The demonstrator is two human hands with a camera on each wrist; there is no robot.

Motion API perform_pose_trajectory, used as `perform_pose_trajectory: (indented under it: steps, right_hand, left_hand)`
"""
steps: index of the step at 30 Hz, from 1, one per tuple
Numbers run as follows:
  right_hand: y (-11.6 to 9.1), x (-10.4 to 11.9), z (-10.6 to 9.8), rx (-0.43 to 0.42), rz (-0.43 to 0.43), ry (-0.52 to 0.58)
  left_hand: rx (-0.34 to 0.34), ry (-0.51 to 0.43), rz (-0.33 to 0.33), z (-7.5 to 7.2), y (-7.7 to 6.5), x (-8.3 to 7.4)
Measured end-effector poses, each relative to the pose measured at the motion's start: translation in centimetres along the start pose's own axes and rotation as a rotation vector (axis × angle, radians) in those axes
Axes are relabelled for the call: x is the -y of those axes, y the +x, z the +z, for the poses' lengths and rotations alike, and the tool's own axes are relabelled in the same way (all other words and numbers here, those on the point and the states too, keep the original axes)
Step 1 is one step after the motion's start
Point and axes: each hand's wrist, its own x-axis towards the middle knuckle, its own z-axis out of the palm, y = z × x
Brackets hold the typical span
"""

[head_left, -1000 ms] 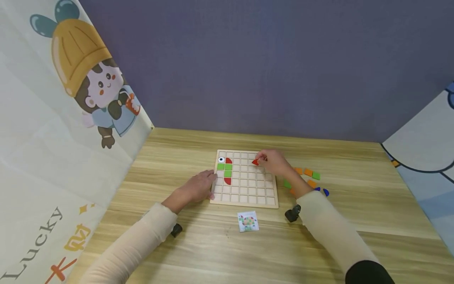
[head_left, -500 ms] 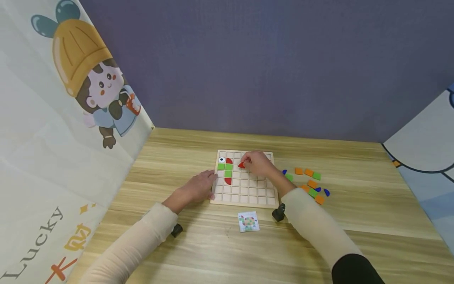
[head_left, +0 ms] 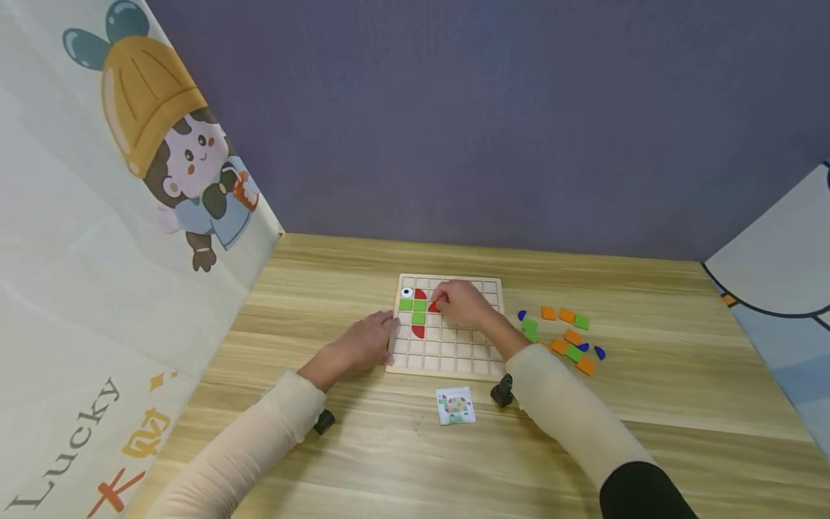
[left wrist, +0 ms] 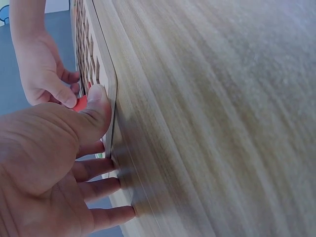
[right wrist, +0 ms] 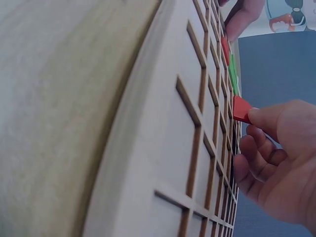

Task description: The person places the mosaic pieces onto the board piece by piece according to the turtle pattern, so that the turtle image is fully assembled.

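A wooden grid board (head_left: 447,364) lies flat on the table. In its left columns sit a white eye tile (head_left: 406,293), two red quarter-round tiles, the lower one (head_left: 418,331) and one higher up, and several green square tiles (head_left: 419,305). My right hand (head_left: 462,303) pinches another red quarter-round tile (right wrist: 241,108) between thumb and finger, just right of the green tiles; whether it touches the board is hard to tell. My left hand (head_left: 369,340) rests against the board's left edge, with the thumb on the rim and the fingers spread along the side in the left wrist view.
Loose orange squares (head_left: 573,336), green squares (head_left: 581,323) and blue half-round tiles (head_left: 599,352) lie right of the board. A small picture card (head_left: 456,405) lies in front of it. A wall (head_left: 480,130) stands behind the table.
My right hand has moved left across the board with the red tile, from the upper right columns to beside the green tiles. The left hand has stayed at the board's edge.
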Motion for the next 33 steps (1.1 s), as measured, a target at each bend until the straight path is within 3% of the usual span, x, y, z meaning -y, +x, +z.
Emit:
perform_pose_trajectory:
  steps: [11, 25, 33]
  right_hand:
    - [0.1, 0.2, -0.3, -0.007, 0.063, -0.062]
    - [0.5, -0.7, -0.6, -0.038, 0.078, -0.152]
    - [0.4, -1.1, -1.2, -0.019, 0.076, -0.147]
  left_hand:
    - [-0.011, 0.000, -0.002, 0.0, 0.5, -0.4]
    - [-0.020, -0.008, -0.001, -0.3, 1.0, -1.1]
    - [-0.026, -0.010, -0.003, -0.4, 1.3, -1.4]
